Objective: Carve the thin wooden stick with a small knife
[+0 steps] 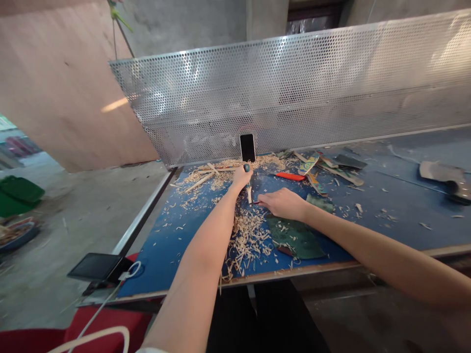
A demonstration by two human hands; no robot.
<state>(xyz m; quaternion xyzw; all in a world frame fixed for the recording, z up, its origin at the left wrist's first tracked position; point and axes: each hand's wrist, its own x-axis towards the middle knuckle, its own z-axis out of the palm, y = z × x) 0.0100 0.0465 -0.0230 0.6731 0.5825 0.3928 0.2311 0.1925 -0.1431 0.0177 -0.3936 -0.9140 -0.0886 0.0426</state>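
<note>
My left hand (242, 177) is closed around a narrow pale wooden stick (249, 195), whose lower end points toward me. A rounded dark teal piece (247, 167) shows at the top of this hand; I cannot tell whether it belongs to the stick. My right hand (284, 203) is closed on a thin dark blade-like tool (255, 203), which meets the stick's near end. The fingers hide most of that tool. Curled wood shavings (252, 235) lie heaped on the blue tabletop (162, 250) below both hands.
A phone (248, 147) leans against the perforated metal panel (221, 98). An orange-red tool (290, 176), offcuts (340, 171) and green sandpaper (300, 238) lie to the right. A cabled black screen device (97, 267) sits at the left corner.
</note>
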